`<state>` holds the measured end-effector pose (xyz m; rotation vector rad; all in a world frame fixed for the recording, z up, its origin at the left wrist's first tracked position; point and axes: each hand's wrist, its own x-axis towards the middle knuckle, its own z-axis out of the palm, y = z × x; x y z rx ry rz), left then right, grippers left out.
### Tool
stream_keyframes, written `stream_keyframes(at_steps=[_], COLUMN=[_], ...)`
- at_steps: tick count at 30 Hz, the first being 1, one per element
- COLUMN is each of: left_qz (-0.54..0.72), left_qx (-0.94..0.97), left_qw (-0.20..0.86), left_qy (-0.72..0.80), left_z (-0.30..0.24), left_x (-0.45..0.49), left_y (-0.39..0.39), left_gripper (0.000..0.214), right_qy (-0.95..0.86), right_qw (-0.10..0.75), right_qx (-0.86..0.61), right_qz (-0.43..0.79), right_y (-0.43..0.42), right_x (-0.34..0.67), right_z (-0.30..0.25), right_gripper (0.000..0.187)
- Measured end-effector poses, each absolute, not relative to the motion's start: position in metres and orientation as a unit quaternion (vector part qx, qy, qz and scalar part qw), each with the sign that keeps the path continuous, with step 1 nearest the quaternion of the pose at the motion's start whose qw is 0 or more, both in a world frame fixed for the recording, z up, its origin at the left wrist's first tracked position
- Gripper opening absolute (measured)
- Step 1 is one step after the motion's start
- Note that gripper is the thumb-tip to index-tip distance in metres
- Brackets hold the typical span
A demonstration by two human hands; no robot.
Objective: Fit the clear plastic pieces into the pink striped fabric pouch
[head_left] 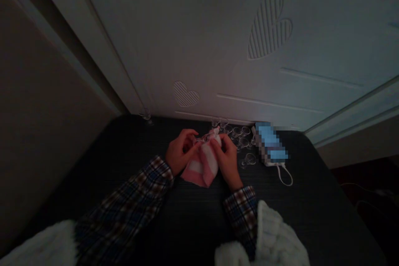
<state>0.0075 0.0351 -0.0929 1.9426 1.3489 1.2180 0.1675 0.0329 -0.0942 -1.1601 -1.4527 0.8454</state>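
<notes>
A small pink and white striped cloth pouch (202,167) rests on the dark surface (131,153) between my two hands. My left hand (180,152) is curled at the pouch's upper left, fingers pinched near its top edge. My right hand (228,157) grips the pouch's upper right side, fingers closed on the fabric. Something thin and pale sits at the pouch's mouth (209,136); what it is I cannot make out in the dim light. Both sleeves are plaid with white fleece over them.
Several clear rings or hooks (240,138) lie behind and to the right of the pouch. A lit phone (270,144) with a white cable (285,176) lies further right. A white panel with heart shapes (269,25) rises behind the surface.
</notes>
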Motion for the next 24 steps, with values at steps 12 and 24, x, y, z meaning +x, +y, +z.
stream_keyframes(at_steps=[12, 24], left_qz=[0.346, 0.377], left_qx=[0.743, 0.735], left_qw=[0.24, 0.227], left_qy=[0.52, 0.516], left_z=[-0.0942, -0.0922], left_x=[0.0038, 0.0089], left_y=[0.0374, 0.0383], left_gripper=[0.027, 0.034], right_qy=[-0.602, -0.643], right_qw=[0.532, 0.516], right_qx=[-0.484, -0.487], right_qz=[0.346, 0.288], right_y=[0.0335, 0.034], right_x=[0.1697, 0.1677], right_z=[-0.095, -0.0931], right_gripper=[0.021, 0.016])
